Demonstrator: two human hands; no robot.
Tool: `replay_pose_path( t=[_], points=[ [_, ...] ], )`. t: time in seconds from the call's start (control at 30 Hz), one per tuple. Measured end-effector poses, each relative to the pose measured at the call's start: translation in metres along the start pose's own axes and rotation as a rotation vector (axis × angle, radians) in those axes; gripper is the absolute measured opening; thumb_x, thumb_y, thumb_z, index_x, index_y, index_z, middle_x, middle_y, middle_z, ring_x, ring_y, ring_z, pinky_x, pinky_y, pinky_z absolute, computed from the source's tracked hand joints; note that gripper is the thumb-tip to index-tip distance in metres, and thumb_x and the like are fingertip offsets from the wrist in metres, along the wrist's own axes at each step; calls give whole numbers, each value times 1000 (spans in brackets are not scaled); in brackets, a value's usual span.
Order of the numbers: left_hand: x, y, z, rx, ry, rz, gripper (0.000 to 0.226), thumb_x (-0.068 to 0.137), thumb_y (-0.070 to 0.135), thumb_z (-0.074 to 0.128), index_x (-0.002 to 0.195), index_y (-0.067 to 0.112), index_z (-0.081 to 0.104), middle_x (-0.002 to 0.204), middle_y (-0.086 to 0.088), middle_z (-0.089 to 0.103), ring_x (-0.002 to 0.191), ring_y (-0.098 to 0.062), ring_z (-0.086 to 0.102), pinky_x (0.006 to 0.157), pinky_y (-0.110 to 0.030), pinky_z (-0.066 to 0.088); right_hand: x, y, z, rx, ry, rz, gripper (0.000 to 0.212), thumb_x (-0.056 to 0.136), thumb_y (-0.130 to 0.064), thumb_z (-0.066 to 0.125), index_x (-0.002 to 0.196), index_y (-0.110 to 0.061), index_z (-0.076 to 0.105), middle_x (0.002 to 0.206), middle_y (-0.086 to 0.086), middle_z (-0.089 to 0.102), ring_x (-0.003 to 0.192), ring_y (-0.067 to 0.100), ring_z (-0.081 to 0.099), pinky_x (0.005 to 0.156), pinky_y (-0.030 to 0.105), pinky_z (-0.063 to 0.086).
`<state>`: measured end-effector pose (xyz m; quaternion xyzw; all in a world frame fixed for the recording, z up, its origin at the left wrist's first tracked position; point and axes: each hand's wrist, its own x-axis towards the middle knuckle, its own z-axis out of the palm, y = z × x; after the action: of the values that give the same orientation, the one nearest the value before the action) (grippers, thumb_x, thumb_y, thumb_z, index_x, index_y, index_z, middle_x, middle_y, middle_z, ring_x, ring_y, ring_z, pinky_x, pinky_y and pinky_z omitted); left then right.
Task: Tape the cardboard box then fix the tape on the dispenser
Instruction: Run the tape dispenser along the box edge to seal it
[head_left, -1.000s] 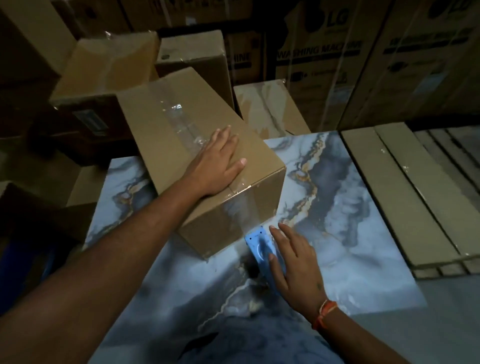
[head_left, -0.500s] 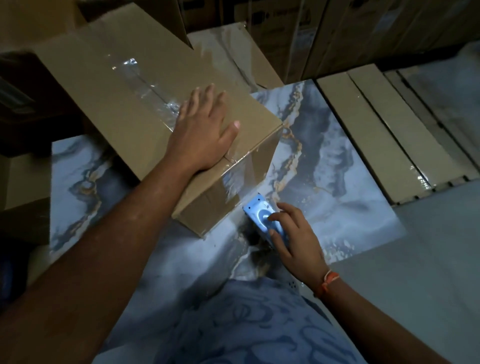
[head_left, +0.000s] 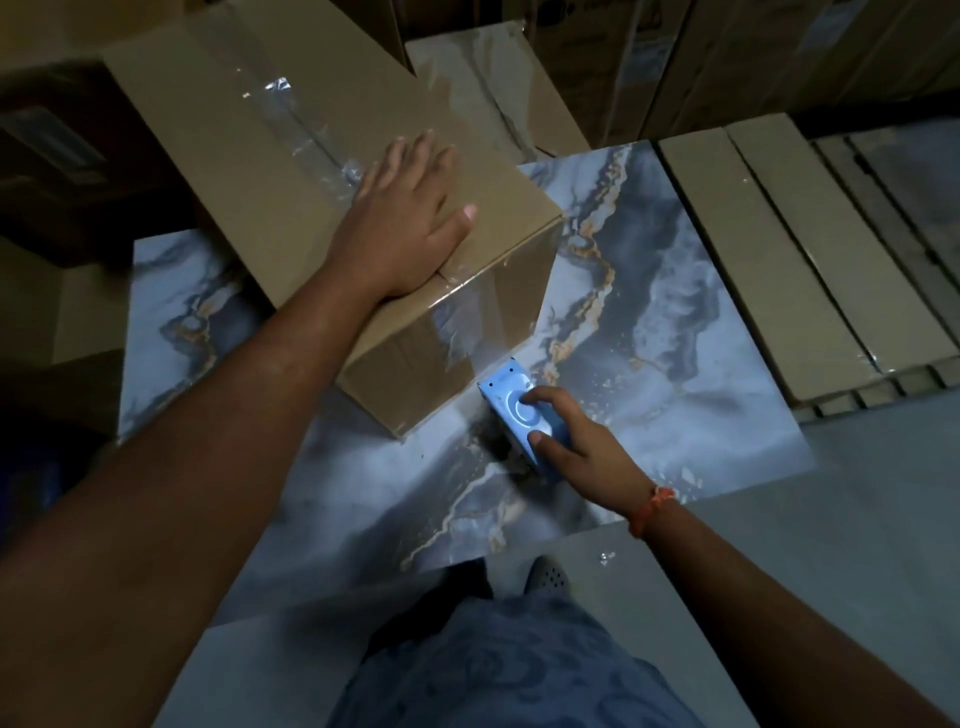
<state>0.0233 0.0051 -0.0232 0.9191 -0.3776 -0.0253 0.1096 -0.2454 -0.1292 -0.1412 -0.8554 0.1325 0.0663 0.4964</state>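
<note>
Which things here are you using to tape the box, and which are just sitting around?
In use:
cardboard box
clear tape
blue tape dispenser
left hand, flat on the box
right hand, on the dispenser

Just sitting around:
marble-patterned slab
flat packed cartons
stacked boxes behind

- A storeroom or warehouse for packed goods, dimly lit.
- The marble-patterned slab (head_left: 675, 322) lies low and flat as the work surface; a taped cardboard box (head_left: 291, 156) rests on its far left part.
- Beyond the slab's far edge, tall printed cartons (head_left: 727, 57) stand stacked like a wall.
- Right of the slab, long flat cardboard-wrapped packs (head_left: 779, 260) lie side by side.
- Left of the slab, more brown cartons (head_left: 57, 156) sit in shadow.
- Nearer than the slab, bare grey floor (head_left: 857, 519).
</note>
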Motion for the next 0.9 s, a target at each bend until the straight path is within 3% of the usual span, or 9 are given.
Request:
replay_pose_path(
  t=[0.1, 0.23, 0.4, 0.73, 0.9],
  points=[
    [-2, 3, -3, 3, 5, -6, 70, 104, 54, 33, 163, 19, 20, 174, -8, 12, 160, -33, 8, 127, -51, 10, 5, 7, -8, 207, -110, 20, 43, 97, -9, 58, 134, -31, 54, 139, -10, 55, 110, -7, 56, 87, 7, 43],
    [-5, 8, -5, 10, 8, -21, 69, 105, 54, 33, 164, 20, 19, 174, -6, 11, 161, -31, 8, 127, -49, 11, 12, 15, -13, 386, -168, 7, 47, 94, 2, 58, 136, -21, 61, 143, -5, 56, 122, -3, 55, 90, 9, 43],
    [-6, 9, -6, 2, 7, -34, 70, 105, 56, 31, 164, 21, 19, 174, -4, 12, 161, -29, 8, 128, -48, 11, 14, 20, -8, 471, -102, -16, 39, 96, -4, 62, 133, -14, 64, 140, 2, 60, 117, 0, 60, 87, 13, 49],
    [-6, 9, -6, 16, -23, -38, 69, 106, 54, 31, 165, 21, 18, 174, -5, 9, 161, -29, 6, 128, -48, 8, 16, 15, 2, 392, -46, -65, 41, 97, -17, 64, 137, -26, 61, 145, -6, 56, 124, -10, 53, 94, 5, 42],
    [-5, 7, -4, 23, -23, -40, 70, 104, 56, 29, 165, 23, 16, 175, -3, 9, 161, -27, 5, 128, -48, 8, 15, 12, 6, 443, 2, -43, 40, 95, -15, 65, 134, -21, 63, 143, -3, 58, 117, -14, 56, 90, 4, 44]
  ],
)
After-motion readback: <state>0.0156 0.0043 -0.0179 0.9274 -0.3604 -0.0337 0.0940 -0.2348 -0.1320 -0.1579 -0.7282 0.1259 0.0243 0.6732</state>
